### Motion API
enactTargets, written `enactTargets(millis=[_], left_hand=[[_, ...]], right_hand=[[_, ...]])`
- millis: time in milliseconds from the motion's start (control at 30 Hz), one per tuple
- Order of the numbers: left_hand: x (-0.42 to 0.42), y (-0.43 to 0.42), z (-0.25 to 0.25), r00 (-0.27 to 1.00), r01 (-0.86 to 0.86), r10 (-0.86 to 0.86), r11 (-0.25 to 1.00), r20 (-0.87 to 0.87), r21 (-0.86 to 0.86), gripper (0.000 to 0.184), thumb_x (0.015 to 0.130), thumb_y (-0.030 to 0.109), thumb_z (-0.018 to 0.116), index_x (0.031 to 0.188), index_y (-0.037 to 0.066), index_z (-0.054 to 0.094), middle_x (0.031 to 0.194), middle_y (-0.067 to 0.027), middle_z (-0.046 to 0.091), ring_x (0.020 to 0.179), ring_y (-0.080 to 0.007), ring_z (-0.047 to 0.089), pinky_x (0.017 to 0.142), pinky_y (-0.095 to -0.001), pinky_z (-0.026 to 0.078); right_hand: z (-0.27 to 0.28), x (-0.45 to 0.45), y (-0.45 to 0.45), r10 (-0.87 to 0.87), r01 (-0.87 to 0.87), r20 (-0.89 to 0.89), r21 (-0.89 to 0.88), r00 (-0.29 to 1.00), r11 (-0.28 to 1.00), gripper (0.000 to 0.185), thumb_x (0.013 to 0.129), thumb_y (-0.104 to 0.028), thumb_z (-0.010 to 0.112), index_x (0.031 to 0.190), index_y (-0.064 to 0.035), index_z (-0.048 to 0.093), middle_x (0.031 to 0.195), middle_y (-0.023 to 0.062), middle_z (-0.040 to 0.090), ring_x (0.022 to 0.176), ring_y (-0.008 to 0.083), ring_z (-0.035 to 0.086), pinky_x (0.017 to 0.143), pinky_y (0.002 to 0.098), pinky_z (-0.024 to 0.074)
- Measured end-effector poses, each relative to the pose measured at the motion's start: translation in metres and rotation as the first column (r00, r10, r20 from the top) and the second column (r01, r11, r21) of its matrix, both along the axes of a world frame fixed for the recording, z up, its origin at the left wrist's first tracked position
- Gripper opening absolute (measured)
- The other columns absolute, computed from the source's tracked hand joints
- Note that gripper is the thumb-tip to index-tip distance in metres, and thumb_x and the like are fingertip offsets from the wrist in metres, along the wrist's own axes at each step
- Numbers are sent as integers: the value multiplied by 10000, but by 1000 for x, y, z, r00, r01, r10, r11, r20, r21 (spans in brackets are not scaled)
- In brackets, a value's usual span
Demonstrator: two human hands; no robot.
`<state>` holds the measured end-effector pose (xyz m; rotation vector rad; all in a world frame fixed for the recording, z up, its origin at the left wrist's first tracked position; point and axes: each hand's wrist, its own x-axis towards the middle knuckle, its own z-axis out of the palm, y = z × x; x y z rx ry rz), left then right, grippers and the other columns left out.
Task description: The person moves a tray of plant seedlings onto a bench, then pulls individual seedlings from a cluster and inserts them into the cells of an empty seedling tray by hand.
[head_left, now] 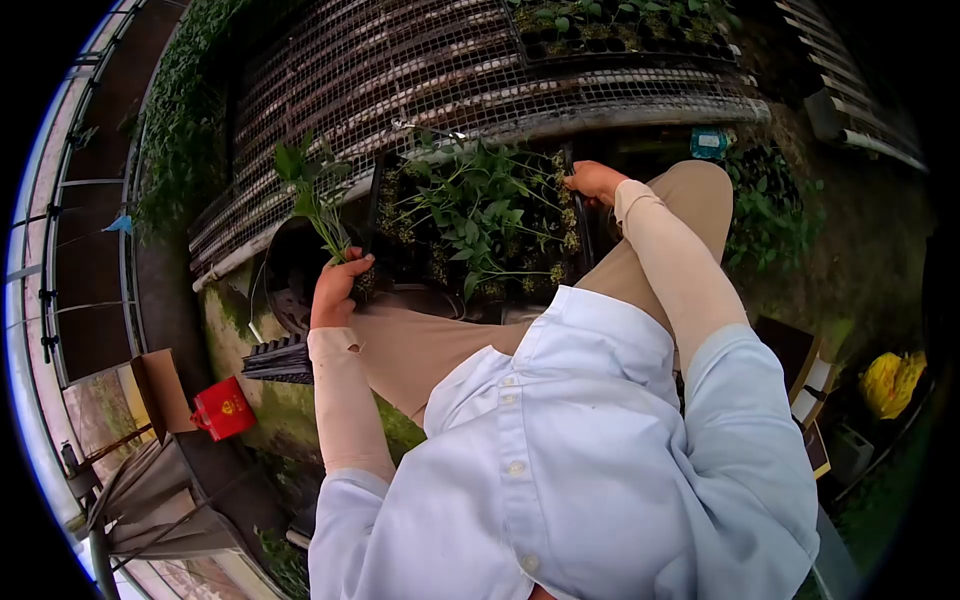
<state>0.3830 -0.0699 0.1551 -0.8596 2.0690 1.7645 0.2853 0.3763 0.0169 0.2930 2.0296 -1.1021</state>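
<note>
My left hand [338,285] is closed around the stems of a small bunch of seedlings [318,205], leaves pointing up and away. Just right of it, a black seedling tray [582,235] rests at my lap, with leafy green seedlings [490,215] lying and leaning across it. At the tray's far right edge my right hand [598,182] grips the rim; some of its fingers are hidden. Beneath my left hand, a dark round bucket [285,265] is partly covered by the hand and plants.
Ahead is a wire-mesh bench [400,90] with a pale front rail, carrying another seedling tray [625,45]. Stacked black trays [280,360] and a red box [224,408] lie left. A teal packet [708,143] and more seedlings [765,215] are right, a yellow bag [892,384] farther back.
</note>
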Motion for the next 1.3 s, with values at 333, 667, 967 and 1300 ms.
enactTargets(millis=[333, 667, 967, 1300], left_hand=[[54, 79, -112, 922, -362, 324, 916, 213, 172, 228, 826, -60, 665, 885, 121, 540, 906, -33, 577, 853, -186, 560, 744, -351, 486], [35, 92, -188, 665, -724, 599, 665, 447, 185, 204, 929, 2, 555, 905, 199, 509, 969, -35, 566, 873, -278, 564, 660, -516, 504], [-28, 52, -246, 613, -790, 701, 540, 365, 291, 123, 961, 76, 590, 943, 194, 561, 976, 28, 582, 872, -212, 549, 706, -475, 505], [-109, -7, -341, 628, -778, 675, 550, 387, 303, 138, 976, 126, 596, 1068, 227, 614, 1032, 8, 631, 890, -217, 592, 686, -434, 513]], right_hand=[[-62, -31, -6, 200, -180, -108, 171, 974, 969, 616, 1004, -270, 539, 1507, 0, 307, 1494, 184, 432, 1188, 349, 582, 848, 424, 545], [-132, -36, 4, 59, 25, -302, 268, 951, 963, 476, 962, -295, 568, 1369, -49, 538, 1400, 196, 527, 1289, 377, 489, 1065, 448, 397], [-252, -96, 29, 255, 194, -592, 588, 764, 785, 415, 928, -276, 536, 1275, -59, 606, 1317, 176, 594, 1202, 390, 552, 1025, 452, 443], [-276, -124, 47, 175, 288, -634, 558, 753, 778, 595, 972, -407, 503, 1461, -82, 403, 1525, 167, 379, 1390, 384, 350, 1161, 490, 240]])
